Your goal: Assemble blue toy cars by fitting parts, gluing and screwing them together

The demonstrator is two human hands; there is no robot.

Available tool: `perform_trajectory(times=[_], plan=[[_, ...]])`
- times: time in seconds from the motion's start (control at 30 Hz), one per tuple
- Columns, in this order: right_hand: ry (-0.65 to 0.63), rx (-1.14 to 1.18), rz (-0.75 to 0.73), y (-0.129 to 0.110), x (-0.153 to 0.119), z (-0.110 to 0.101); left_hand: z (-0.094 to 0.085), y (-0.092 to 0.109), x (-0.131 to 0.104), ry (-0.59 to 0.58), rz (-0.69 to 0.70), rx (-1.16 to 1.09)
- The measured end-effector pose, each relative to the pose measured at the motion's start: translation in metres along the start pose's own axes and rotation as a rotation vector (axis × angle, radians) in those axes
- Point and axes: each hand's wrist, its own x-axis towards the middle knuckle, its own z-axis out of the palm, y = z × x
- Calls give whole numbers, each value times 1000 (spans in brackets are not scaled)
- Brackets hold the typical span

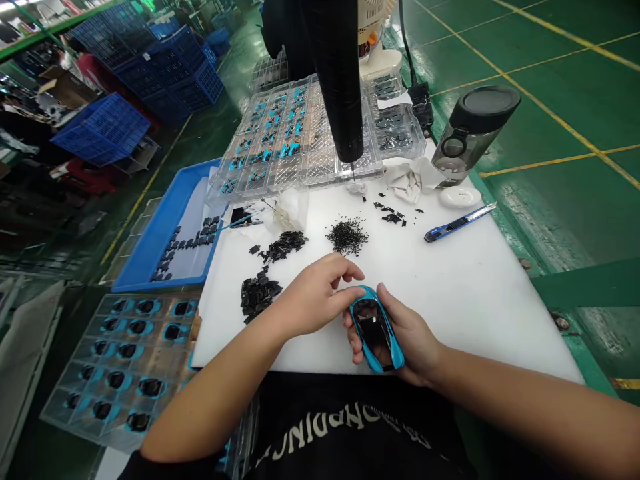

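We note a glossy green floor (550,80) with yellow lines from 12 to 3 o'clock. Blue crates (175,67) are stacked at 11 o'clock, near a green-edged shelf (55,30). We record bright light reflected on the floor near 12 o'clock.

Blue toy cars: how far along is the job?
Apparently done: dark-topped cars in the lower-left tray. In hand: one blue car held by the right hand, left hand at its end. Likely left: loose black pieces, blue parts in far trays; total unclear.
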Motion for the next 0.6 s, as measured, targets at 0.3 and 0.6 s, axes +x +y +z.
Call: perform_trajectory(times=[0.3, 0.6], plan=[[18, -19, 34, 0, 1, -1, 10, -2, -3, -34, -149, -201], [-54, -2, 44, 0, 0, -3, 8, 0, -10, -1, -199, -371]])
